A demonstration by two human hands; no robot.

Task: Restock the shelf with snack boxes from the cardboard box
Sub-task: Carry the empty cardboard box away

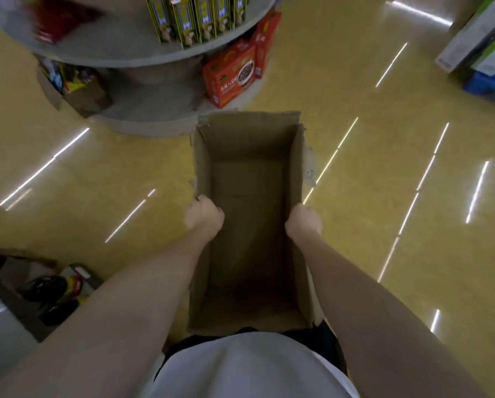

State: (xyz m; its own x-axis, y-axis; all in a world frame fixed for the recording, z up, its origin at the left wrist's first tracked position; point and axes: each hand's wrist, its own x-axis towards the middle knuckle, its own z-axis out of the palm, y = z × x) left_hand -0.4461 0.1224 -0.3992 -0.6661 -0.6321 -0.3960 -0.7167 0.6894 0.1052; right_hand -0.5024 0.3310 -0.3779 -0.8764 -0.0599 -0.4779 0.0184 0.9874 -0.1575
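An open brown cardboard box [249,156] hangs in front of my body, and nothing shows inside it. My left hand [204,216] grips its left wall and my right hand [303,221] grips its right wall. Ahead stands a round grey shelf [120,50]. Its upper tier carries several tall yellow-green snack boxes [193,20]. Red snack boxes [230,73] stand on its lower tier, just beyond the box's far edge.
A blurred red packet [59,18] lies on the upper tier at left. Mixed goods [74,81] fill the lower tier's left side. A low display with dark items [51,291] sits at lower left. Stacked cartons [481,38] stand at upper right on the glossy yellow floor.
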